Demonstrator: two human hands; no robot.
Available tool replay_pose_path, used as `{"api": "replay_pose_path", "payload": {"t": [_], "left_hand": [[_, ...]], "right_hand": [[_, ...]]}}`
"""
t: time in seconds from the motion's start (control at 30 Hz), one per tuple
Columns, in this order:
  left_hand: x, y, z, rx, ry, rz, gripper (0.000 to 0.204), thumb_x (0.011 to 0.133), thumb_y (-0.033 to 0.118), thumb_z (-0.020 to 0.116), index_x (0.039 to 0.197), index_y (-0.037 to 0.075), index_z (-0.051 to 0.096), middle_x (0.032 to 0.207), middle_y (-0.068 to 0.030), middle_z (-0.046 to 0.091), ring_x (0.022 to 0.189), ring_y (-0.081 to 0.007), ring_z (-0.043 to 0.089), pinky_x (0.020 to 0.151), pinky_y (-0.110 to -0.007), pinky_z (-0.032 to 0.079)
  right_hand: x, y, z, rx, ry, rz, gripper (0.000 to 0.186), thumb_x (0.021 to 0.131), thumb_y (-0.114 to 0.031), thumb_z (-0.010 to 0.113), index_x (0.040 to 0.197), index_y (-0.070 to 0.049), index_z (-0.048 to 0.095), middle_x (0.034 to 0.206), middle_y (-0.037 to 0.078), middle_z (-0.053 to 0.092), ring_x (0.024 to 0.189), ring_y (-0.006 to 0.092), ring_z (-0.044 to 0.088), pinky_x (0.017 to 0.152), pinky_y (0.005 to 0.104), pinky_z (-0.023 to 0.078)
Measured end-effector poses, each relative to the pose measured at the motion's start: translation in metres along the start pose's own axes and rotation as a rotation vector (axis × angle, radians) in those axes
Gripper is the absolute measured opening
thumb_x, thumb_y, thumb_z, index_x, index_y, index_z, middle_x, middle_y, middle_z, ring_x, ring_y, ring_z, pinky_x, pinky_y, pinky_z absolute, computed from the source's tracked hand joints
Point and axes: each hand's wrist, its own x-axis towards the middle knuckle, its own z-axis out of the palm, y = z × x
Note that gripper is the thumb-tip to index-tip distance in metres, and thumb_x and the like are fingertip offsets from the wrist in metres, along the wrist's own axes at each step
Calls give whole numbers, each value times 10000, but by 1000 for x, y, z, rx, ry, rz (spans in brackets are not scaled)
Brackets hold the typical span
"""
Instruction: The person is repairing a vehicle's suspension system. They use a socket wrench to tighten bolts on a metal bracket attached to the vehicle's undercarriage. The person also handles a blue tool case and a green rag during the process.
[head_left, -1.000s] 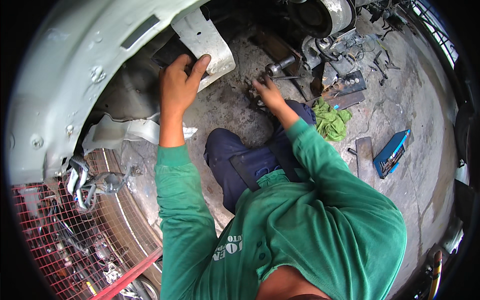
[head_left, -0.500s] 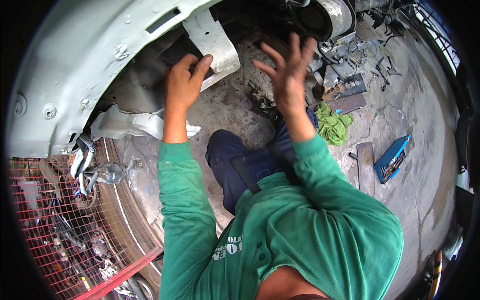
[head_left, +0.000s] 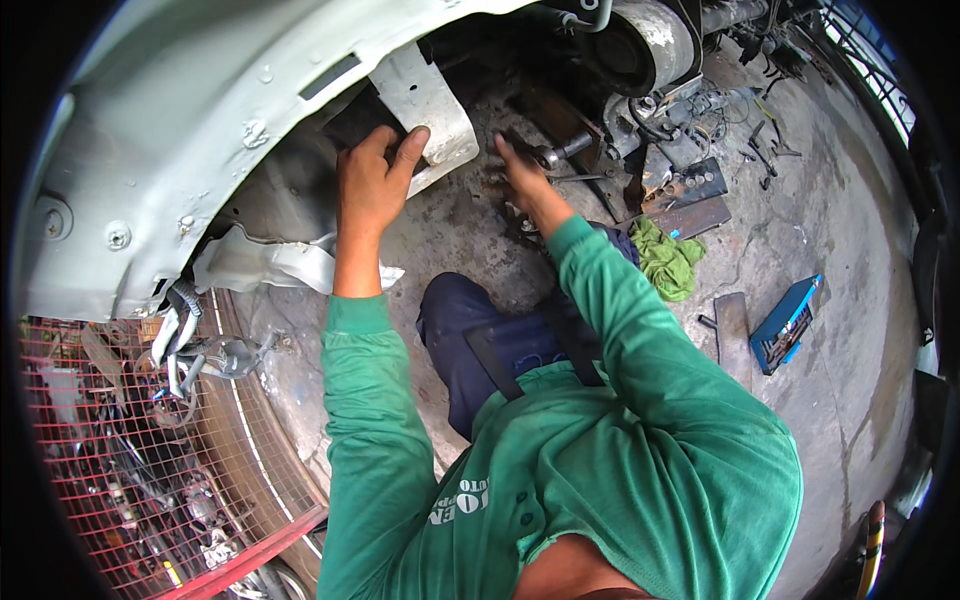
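My left hand (head_left: 375, 185) grips the lower left edge of a bent silver metal bracket (head_left: 430, 100) beneath the pale car body panel (head_left: 140, 180), thumb upward. My right hand (head_left: 520, 180) is lower and to the right of the bracket, beside a cylindrical metal tool (head_left: 568, 148) and a wrench (head_left: 585, 178) above the concrete floor; its fingers are blurred and partly hidden, so I cannot tell what they touch. A torn, crumpled silver sheet piece (head_left: 270, 260) lies behind my left forearm.
A drum-like part (head_left: 650, 45) hangs at top. Several metal parts and plates (head_left: 685, 215) lie right, with a green rag (head_left: 668, 258) and an open blue toolbox (head_left: 785, 325). A red mesh rack (head_left: 255, 550) holding parts stands lower left. My bent knee (head_left: 450, 310) is below my hands.
Over the last second my right hand rose with fingers spread, then dropped back down beside the cylindrical tool. My left hand stayed on the bracket, appearing slightly lower and further right in the picture.
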Motion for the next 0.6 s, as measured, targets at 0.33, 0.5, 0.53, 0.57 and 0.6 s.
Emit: {"api": "replay_pose_path", "payload": {"t": [0.33, 0.5, 0.53, 0.57, 0.6], "left_hand": [[-5, -2, -2, -17, 20, -33, 538, 952, 509, 687, 845, -17, 673, 671, -218, 645, 661, -402, 666, 630, -444, 503], [-9, -6, -1, -6, 6, -34, 544, 943, 521, 697, 832, -11, 666, 667, -205, 643, 640, -394, 656, 613, -430, 506], [-8, -7, -1, 6, 5, -29, 548, 940, 524, 700, 826, -11, 662, 666, -204, 641, 635, -394, 652, 607, -429, 505], [-6, -3, -2, 18, 2, -20, 552, 938, 525, 701, 819, -12, 657, 663, -205, 638, 633, -398, 651, 601, -432, 501], [-5, 1, 0, 23, -4, -13, 555, 936, 526, 703, 812, -13, 653, 660, -206, 635, 631, -402, 649, 595, -435, 498]], "right_hand": [[-123, -89, 36, 577, -553, -712, 1060, 896, -712, 608, 1650, -295, -8, 1410, 193, 524, 1117, 264, 609, 985, 447, 516], [-205, -44, -38, 33, -81, -423, 1077, 970, -294, 720, 1642, -119, -103, 1063, 169, 656, 703, 176, 631, 655, 314, 551], [-215, -30, -49, -35, 65, -294, 1110, 951, -215, 745, 1627, -37, -116, 963, 130, 680, 639, 162, 616, 586, 298, 531], [-211, -6, -66, -28, 215, -192, 1117, 927, -148, 765, 1598, 56, -103, 875, 83, 661, 583, 146, 598, 511, 271, 496], [-204, 22, -88, -87, 266, -143, 1137, 921, -190, 783, 1584, 92, -96, 866, 74, 652, 570, 147, 592, 506, 271, 493]]}}
